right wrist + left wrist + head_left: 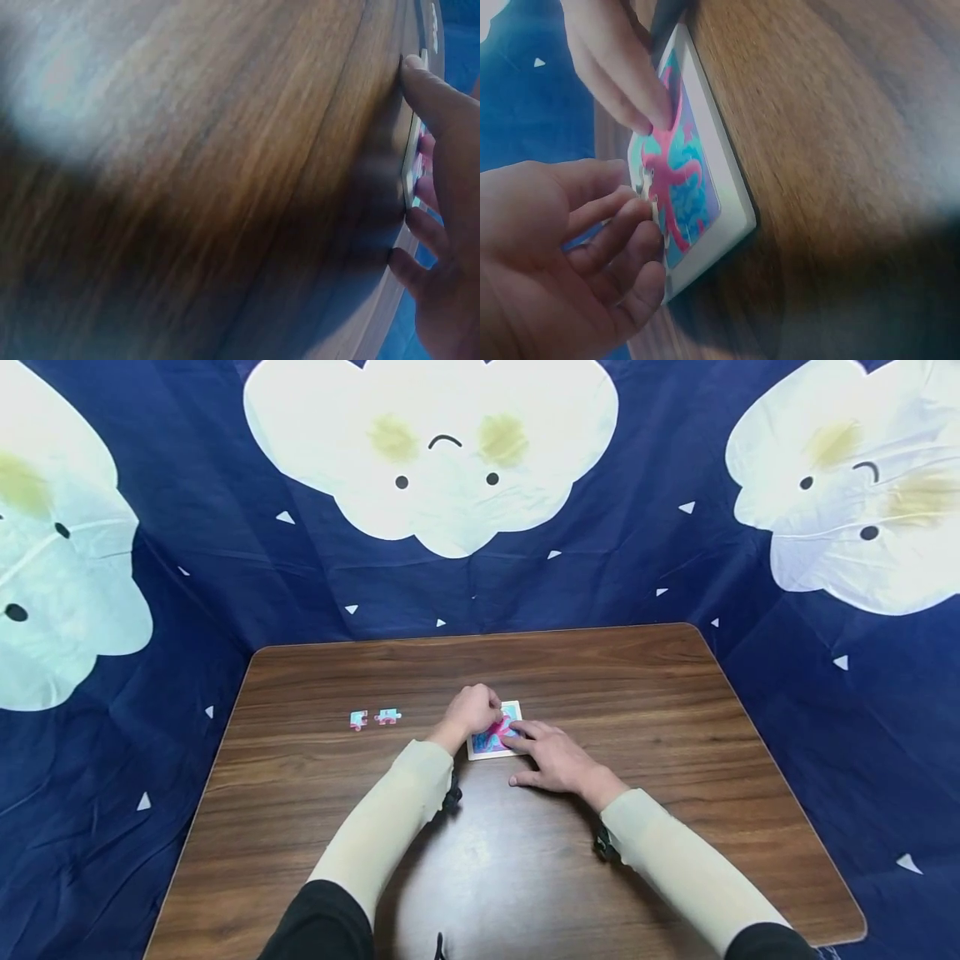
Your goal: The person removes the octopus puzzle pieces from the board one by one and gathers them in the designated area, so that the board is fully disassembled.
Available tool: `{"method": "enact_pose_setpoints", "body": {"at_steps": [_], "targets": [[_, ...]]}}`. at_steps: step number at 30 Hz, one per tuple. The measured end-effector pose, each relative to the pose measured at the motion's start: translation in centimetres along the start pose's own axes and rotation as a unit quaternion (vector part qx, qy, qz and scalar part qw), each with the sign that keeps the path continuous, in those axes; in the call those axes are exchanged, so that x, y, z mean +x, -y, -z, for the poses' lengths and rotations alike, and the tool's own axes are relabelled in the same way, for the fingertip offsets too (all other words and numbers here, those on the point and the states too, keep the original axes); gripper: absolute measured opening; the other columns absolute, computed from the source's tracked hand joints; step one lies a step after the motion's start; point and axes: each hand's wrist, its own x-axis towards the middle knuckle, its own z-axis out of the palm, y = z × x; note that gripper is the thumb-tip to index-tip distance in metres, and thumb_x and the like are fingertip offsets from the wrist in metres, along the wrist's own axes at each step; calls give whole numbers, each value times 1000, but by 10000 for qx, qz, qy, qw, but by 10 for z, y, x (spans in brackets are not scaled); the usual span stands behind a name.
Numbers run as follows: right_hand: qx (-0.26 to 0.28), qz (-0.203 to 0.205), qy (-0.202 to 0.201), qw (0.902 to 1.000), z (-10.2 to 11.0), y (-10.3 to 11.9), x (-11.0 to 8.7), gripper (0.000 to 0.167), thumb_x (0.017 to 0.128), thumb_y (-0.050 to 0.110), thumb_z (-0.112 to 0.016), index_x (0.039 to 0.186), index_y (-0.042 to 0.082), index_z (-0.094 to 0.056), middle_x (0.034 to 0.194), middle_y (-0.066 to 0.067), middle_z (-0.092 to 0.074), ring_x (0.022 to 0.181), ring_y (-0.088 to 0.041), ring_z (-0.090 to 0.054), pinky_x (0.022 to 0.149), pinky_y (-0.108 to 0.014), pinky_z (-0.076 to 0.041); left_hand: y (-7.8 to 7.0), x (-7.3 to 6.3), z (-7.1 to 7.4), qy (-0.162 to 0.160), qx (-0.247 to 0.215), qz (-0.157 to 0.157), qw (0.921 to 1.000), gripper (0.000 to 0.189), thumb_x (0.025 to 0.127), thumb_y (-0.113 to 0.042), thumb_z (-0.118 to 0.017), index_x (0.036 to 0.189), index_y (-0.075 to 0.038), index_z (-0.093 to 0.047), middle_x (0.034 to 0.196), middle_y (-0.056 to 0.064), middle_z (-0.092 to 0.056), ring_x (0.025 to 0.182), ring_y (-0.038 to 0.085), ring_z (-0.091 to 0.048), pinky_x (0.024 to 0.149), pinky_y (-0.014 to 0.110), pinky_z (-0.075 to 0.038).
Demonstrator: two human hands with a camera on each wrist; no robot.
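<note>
A small jigsaw puzzle (489, 744) in a white frame (718, 150) lies on the wooden table, its picture showing a pink octopus on blue and purple. My left hand (471, 710) is over its left and far part, with thumb and fingertips pinching a small puzzle piece (647, 180) right at the picture; the fingers hide most of that piece. From the right, my right hand (557, 758) reaches in with spread fingers. Two of its fingertips rest on the octopus picture, while its thumb lies by the frame's near edge.
Two loose puzzle pieces, one at the far left (358, 720) and another beside it (387, 717), lie on the table (637, 693) left of the frame. A dark blue cloth (202, 568) with white clouds hangs behind and at both sides.
</note>
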Motion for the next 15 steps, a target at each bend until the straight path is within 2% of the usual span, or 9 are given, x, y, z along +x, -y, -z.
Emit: {"method": "enact_pose_setpoints", "body": {"at_steps": [4,8,11,15], "targets": [[51,-54,9,10000,1,1,3,75,85,58,-76,147,21,-57,155,-13,-47,142,-35,-45,115,-56,-37,-1,3,-3,134,53,116,9998,14,88,-20,-76,100,-13,-81,109,1,-78,106,22,-70,93,41,-55],[112,-147,49,9998,3,2,5,76,82,58,-79,145,21,-59,153,-14,-49,142,-35,-45,115,-56,-37,-2,5,-4,192,80,88,9997,12,89,-19,-75,98,-14,-81,105,0,-78,104,20,-70,92,39,-56],[99,-211,132,9996,5,3,6,76,82,59,-79,145,21,-59,153,-13,-49,142,-35,-44,114,-56,-38,-3,4,-4,166,197,86,9996,7,87,-18,-74,82,-14,-78,87,-2,-77,88,18,-69,82,36,-56],[94,-252,190,9995,7,3,8,77,81,60,-79,145,22,-59,153,-11,-48,143,-34,-44,114,-55,-38,-4,4,-3,147,357,178,9991,28,86,-15,-72,59,-16,-63,59,-5,-60,64,16,-57,62,32,-48]]}}
